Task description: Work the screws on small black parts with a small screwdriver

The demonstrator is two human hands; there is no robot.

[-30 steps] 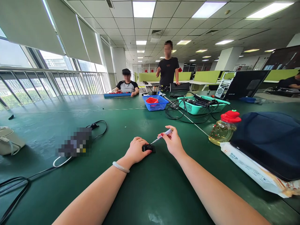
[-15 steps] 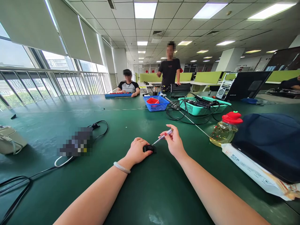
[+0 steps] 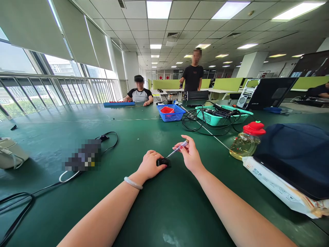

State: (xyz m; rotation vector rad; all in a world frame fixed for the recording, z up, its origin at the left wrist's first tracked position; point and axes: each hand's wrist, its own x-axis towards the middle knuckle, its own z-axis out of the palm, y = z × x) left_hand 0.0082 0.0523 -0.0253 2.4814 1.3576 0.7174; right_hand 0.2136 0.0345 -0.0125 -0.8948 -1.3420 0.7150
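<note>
On the green tabletop (image 3: 154,212), my left hand (image 3: 150,165) grips a small black part (image 3: 162,162) from its left side, thumb in front and fingers behind. What kind of part it is cannot be made out. My right hand (image 3: 191,156) holds a screwdriver (image 3: 180,147) with a clear handle, slanting down to the left. The screwdriver's metal tip meets or nearly meets the upper right of the black part; exact contact is too small to tell.
Ahead stand a blue basket (image 3: 169,116) with a red tray in it and a teal basket (image 3: 218,118) of tangled cables. At right are a red-lidded bottle (image 3: 248,140), a wipes pack (image 3: 277,190) and a dark blue bag (image 3: 295,154). A blurred dark device (image 3: 84,156) lies left. Two people are beyond.
Both my hands, the black part and the screwdriver stay almost in place. The standing person has shifted right, and the seated person's blue tray has slid left.
</note>
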